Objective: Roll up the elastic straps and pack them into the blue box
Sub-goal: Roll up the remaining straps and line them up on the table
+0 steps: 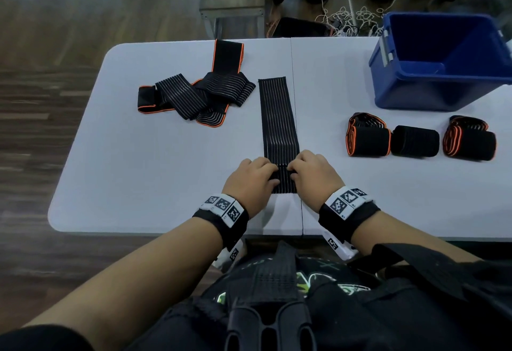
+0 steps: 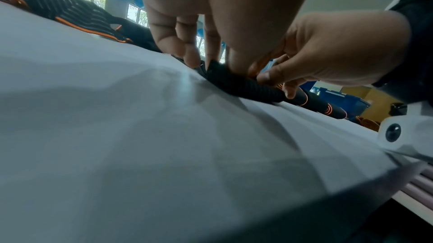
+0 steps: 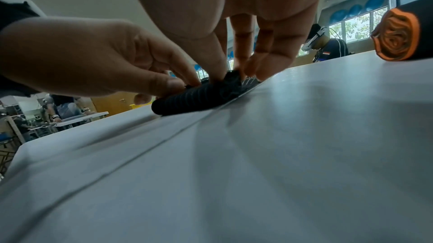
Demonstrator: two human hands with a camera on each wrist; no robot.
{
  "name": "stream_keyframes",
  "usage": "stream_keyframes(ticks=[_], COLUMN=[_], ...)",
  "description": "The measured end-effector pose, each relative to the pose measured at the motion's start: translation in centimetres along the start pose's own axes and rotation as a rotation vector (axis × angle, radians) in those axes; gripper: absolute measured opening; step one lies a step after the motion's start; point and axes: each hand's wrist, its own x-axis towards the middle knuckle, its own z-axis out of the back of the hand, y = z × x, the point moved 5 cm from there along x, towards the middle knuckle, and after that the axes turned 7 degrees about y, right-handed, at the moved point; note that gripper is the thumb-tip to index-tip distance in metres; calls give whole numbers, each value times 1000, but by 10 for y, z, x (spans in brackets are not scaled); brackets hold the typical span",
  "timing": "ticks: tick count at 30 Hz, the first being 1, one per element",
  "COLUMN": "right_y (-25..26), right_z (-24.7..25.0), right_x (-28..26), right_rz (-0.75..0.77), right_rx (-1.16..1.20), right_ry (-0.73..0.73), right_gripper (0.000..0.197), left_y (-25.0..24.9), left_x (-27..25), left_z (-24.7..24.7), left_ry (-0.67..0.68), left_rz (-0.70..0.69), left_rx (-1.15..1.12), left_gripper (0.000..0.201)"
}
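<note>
A black striped elastic strap (image 1: 278, 117) lies flat along the middle of the white table (image 1: 138, 170), running away from me. Its near end is curled into a small roll (image 2: 246, 86) (image 3: 192, 102). My left hand (image 1: 253, 178) pinches the roll's left side and my right hand (image 1: 310, 176) pinches its right side, fingers curled over it. Three finished rolls (image 1: 415, 141) sit in a row at the right. The blue box (image 1: 443, 62) stands open at the far right, nothing visible inside.
A loose heap of unrolled black and orange straps (image 1: 194, 92) lies at the table's far left-centre. Beyond the far edge are a bench (image 1: 232, 4) and tangled cables (image 1: 352, 20). One orange-edged roll (image 3: 398, 34) looms close in the right wrist view.
</note>
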Motion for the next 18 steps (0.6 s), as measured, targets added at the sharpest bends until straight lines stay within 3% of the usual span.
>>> stream_keyframes(ticks=[4, 8, 12, 16, 18], right_y=[-2, -1, -5, -12, -16], right_z=[3, 3, -1, 6, 8], right_x=[-3, -3, 1, 4, 3], right_rz=[1, 15, 10, -125, -221], right_rx=[-78, -193, -43, 269, 353], right_ry=[70, 156, 120, 45, 19], right_gripper=[50, 69, 42, 20, 19], left_y=[4, 6, 17, 22, 24], left_x=[-4, -4, 0, -3, -4], left_z=[-3, -5, -9, 0, 2], left_ry=[66, 84, 20, -85, -113], left_rz=[-36, -22, 16, 230, 324], left_rx=[134, 77, -159, -486, -589], left_gripper=[75, 79, 60, 44, 35])
